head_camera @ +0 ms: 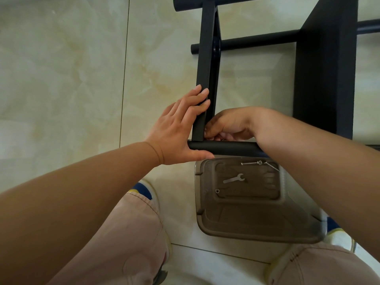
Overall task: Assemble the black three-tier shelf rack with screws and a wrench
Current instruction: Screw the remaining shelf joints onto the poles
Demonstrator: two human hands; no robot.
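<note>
I see the black shelf rack (324,75) lying on the tiled floor (61,68), my left hand (181,128) flat against its upright bar (205,64), fingers straight; my right hand (228,125) curls at the joint, what it pinches hidden; the wrench (234,178) lies in the grey tray (257,229), screws (249,163) beside

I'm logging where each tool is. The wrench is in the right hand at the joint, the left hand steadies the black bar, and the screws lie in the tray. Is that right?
Not quite. The head view shows the wrench lying in the tray, not in the right hand. The rest stands: that hand works at the joint, the left hand steadies the black bar, and the screws lie in the tray.
</note>
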